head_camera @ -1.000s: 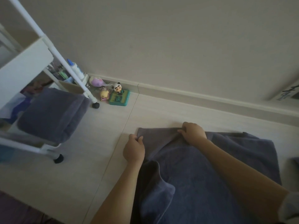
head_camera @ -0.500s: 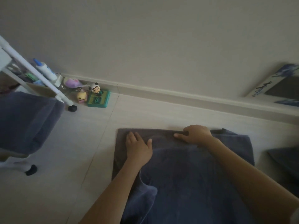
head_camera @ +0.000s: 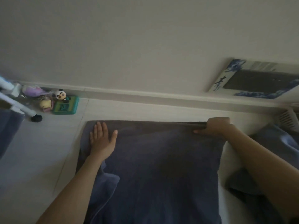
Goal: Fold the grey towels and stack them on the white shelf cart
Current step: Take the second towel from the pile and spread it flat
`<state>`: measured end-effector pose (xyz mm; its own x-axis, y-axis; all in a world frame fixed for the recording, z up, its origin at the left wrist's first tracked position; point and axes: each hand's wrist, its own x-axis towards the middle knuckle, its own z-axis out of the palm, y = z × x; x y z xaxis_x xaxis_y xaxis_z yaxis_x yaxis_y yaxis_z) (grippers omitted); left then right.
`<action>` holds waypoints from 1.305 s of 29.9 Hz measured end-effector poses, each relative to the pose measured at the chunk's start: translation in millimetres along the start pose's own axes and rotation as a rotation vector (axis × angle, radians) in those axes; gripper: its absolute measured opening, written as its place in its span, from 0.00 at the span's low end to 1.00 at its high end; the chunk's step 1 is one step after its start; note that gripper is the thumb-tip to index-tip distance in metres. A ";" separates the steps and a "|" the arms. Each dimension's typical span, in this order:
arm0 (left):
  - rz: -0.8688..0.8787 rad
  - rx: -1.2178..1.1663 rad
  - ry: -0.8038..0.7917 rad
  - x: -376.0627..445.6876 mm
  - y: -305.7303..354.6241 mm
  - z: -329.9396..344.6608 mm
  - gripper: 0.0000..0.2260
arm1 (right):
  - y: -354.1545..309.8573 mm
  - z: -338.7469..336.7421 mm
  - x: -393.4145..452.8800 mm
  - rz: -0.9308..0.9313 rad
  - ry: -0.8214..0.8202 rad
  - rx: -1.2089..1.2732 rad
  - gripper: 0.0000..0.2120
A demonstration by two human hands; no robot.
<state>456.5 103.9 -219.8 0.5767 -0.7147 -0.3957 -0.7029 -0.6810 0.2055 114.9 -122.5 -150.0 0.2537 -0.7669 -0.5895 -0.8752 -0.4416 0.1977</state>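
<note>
Gripping, right side: the far right corner of the grey towel [head_camera: 158, 167] is being pinched by the right hand [head_camera: 216, 126], its fingers curled over the doubled edge and the thumb lying along the top face.
Pressing, left side: the left hand [head_camera: 102, 139] is being held flat, fingers straight and slightly spread, palm down on the towel near its far left corner.
Towel: it is being kept spread on the pale floor [head_camera: 40, 159], its far edge running straight between the two hands and parallel to the baseboard [head_camera: 145, 94]; a looser fold is being shown beneath the left forearm, near the left edge.
Other towels: a second grey towel [head_camera: 278, 143] is lying crumpled on the floor to the right, partly hidden by the right forearm.
Shelf cart: only a white leg with a black caster [head_camera: 36, 118] is being shown at the left edge, with a folded grey towel [head_camera: 8, 126] hanging over a low shelf.
Toys: a panda figure [head_camera: 60, 95] on a green box [head_camera: 66, 106] is standing against the wall, beside the caster.
Wall: a blue-and-white framed panel [head_camera: 258, 80] is leaning at the right.
</note>
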 end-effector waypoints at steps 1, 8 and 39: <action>0.004 0.009 0.011 -0.7 2.0 0.5 0.31 | 1.4 -0.2 2.6 -0.022 0.069 0.047 0.30; -0.004 0.091 0.126 -2.5 6.7 9.1 0.32 | 8.3 29.1 17.0 0.075 0.269 0.152 0.22; -0.317 -0.410 0.186 -141.0 -53.1 3.3 0.45 | -162.4 128.3 -138.1 -0.235 0.387 0.443 0.30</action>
<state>411.1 241.4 -177.9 0.8237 -0.4553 -0.3378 -0.2846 -0.8474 0.4483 169.2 114.9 -201.2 0.5183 -0.8223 -0.2350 -0.8442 -0.4480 -0.2941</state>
